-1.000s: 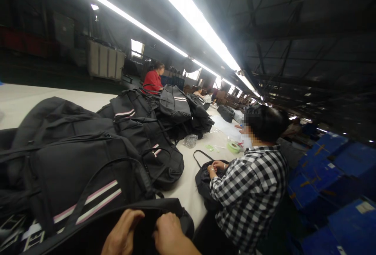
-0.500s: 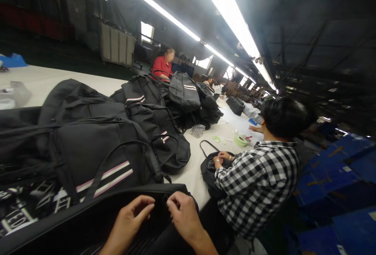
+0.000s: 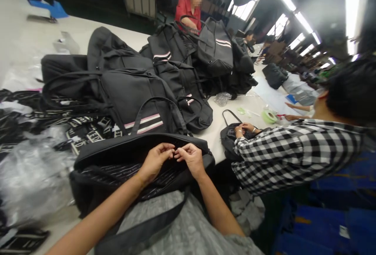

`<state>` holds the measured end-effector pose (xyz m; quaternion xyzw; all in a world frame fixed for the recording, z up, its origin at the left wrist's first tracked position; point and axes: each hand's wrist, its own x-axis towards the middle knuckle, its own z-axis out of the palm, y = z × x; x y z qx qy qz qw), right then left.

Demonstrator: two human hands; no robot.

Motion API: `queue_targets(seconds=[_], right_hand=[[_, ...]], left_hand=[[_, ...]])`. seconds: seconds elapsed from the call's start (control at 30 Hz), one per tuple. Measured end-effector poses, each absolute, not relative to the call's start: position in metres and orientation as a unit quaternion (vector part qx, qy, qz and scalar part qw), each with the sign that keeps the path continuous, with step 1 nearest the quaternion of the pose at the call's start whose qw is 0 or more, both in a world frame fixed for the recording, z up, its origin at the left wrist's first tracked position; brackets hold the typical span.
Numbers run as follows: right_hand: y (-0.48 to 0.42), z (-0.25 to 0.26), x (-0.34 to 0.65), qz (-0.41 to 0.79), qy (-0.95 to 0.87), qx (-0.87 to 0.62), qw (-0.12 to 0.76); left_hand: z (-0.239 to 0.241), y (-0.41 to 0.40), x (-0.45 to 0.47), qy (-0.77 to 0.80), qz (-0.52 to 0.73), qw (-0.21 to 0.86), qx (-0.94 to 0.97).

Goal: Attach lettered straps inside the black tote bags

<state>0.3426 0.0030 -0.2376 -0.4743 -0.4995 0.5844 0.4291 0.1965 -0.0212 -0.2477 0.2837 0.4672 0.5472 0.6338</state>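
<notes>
An unzipped black bag [image 3: 88, 151] lies in front of me, its dark lining [image 3: 117, 172] printed with rows of light lettering. Over the bag's mouth, near its right end, my left hand [image 3: 157, 160] is closed in a pinch. My right hand [image 3: 191, 159] pinches too, thumb and forefinger together, with its fingertips almost meeting the left ones. Whatever is between the fingers is too small and dark to name. A loose black strap [image 3: 147, 227] runs across my lap below the bag.
Black bags with striped bands [image 3: 132, 90] are heaped beyond mine. Left are patterned straps [image 3: 88, 131] and crumpled clear plastic [image 3: 35, 172]. A co-worker in a checked shirt [image 3: 282, 145] handles another bag [image 3: 227, 141] at right, near green tape [image 3: 268, 116]. Someone in red [image 3: 185, 10] stands across the table.
My view has tilted down and turned, so more of the open bag and my forearms show. My hands, apart before, have come together at the fingertips.
</notes>
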Motion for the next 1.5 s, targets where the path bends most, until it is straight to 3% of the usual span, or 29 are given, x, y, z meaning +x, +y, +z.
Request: queue_targets(seconds=[0.4,0.73,0.9,1.5], right_hand=[[-0.005,-0.243,0.342,0.568,-0.542,-0.484,0.387],[-0.011,-0.229,0.355,0.295,-0.765,-0.474,0.322],[-0.011,-0.229,0.356,0.287,-0.776,-0.467,0.314],[-0.011,-0.228,0.356,0.287,-0.773,-0.486,0.29]], left_hand=[[-0.259,-0.027,0.185,0.523,0.478,0.618,0.342],[-0.264,-0.031,0.184,0.494,0.477,0.47,0.555],[-0.27,-0.031,0.185,0.523,0.472,0.409,0.58],[-0.262,-0.033,0.184,0.515,0.459,0.372,0.621]])
